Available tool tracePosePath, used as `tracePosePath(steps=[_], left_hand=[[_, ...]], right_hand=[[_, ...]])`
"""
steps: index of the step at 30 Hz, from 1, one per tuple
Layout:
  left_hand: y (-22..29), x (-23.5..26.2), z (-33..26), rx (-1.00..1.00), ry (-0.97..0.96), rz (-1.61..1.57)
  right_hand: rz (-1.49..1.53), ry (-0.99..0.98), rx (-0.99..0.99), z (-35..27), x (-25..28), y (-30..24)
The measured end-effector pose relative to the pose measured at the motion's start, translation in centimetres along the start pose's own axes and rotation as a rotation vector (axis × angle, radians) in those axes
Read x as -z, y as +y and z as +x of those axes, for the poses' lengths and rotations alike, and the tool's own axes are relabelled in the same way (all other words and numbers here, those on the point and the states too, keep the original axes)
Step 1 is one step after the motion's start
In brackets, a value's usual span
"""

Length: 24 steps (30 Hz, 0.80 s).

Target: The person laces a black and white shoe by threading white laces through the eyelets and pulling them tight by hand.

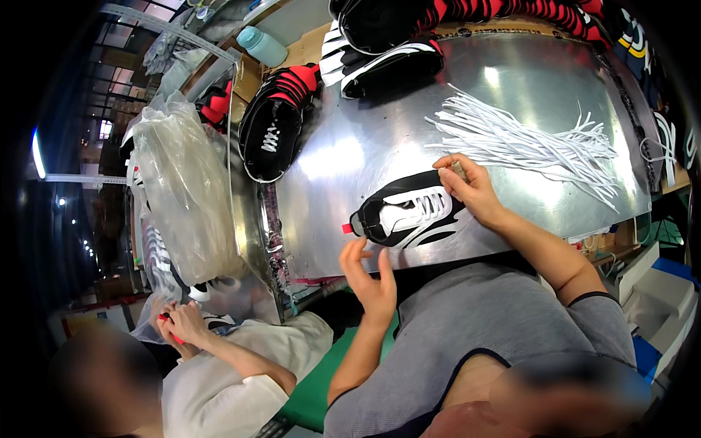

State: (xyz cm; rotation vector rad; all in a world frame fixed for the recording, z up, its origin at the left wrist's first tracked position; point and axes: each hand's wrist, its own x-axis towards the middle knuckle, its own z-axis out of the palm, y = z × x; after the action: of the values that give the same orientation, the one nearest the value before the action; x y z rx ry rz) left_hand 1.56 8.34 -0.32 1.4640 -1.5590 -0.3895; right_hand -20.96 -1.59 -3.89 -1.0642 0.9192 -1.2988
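Observation:
A black-and-white sneaker lies on the metal tabletop in front of me, its heel with a red pull tab to the left and its toe to the right. White laces run across its tongue, and a loose lace length hangs over the near side. My left hand is just below the heel, thumb and fingers apart, holding nothing I can see. By the toe is my right hand, its fingers bent and thumb apart from them; whether it touches the toe I cannot tell.
A bundle of white shoelaces lies at the right of the metal table. Red-and-black shoes and a black-and-white shoe stand along the far side. A light-blue bottle is behind. At left, a co-worker's hands work beside a plastic-wrapped pile.

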Motion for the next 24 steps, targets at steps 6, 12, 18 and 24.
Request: tracePosePath(steps=[6,12,18,24], left_hand=[[-2.4,-1.8,-0.3,0.949,-0.102,-1.486],[-0.7,-1.8,10.3,0.788,0.027,-1.559],[-2.1,4.4,15.2,0.223,-0.004,-0.873],[-13.0,-1.6,25.9,0.104,0.129,0.574]], right_hand=[[-0.075,-0.133,-0.047,0.7,-1.0,-1.4],[-0.150,0.086,0.056,2.3,3.0,-4.3],[-0.942,-0.129,0.173,0.1,7.2,-3.4],[-1.224,-0.048,0.368,1.6,6.0,-0.9]])
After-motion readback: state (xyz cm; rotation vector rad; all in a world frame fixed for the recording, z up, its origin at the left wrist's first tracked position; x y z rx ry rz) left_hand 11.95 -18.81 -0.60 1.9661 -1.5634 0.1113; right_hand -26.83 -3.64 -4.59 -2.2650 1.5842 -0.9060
